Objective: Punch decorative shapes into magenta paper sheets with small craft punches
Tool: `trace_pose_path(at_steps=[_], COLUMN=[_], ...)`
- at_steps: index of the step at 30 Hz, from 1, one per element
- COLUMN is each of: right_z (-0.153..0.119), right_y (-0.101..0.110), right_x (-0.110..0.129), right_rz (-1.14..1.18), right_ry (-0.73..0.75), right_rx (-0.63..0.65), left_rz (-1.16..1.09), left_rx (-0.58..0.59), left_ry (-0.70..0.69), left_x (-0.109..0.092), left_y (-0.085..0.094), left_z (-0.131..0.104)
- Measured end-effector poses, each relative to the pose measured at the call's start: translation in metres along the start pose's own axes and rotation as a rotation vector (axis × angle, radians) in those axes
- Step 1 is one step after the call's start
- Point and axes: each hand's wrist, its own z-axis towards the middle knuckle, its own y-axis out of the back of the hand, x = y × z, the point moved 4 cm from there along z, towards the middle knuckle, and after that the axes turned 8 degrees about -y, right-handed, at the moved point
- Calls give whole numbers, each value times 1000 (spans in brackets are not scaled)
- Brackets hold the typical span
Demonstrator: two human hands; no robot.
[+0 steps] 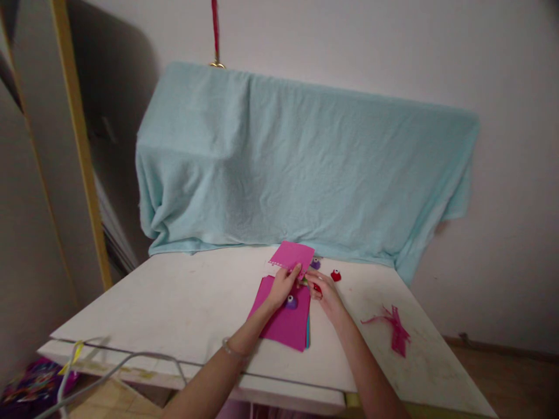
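Note:
A pink paper sheet (pixel 293 255) with a row of small punched holes along its near edge is pinched in my left hand (pixel 285 285), thumb on top. Close beside it, my right hand (pixel 322 289) curls round a small red-handled tool (pixel 318 288) at the sheet's near right corner. Fingers cover most of this tool, so its kind is unclear; a bit of green shows by the fingertips. Under my hands lies a stack of coloured paper (pixel 286 326), magenta on top with blue at its right edge. A small purple piece with a white top (pixel 291 301) rests on the stack.
Beyond my right hand are another purple piece (pixel 315 263) and a red piece (pixel 336 275). Magenta paper scraps (pixel 398 333) lie on the white table (pixel 183 308) at right. A blue cloth (pixel 305 169) hangs behind; a grey cable (pixel 131 356) crosses the front left edge.

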Motion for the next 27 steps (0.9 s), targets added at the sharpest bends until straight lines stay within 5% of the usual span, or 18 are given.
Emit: trace_pose_path(at_steps=[14, 27], right_z=[-4, -1], right_y=[-6, 1], right_x=[1, 2], right_rz=[-64, -239], right_ry=[-31, 84], right_rx=[34, -150], left_rz=[58, -12], left_rx=[38, 18], left_ry=[-29, 0], left_x=[1, -3], left_y=[-2, -2], left_z=[2, 1])
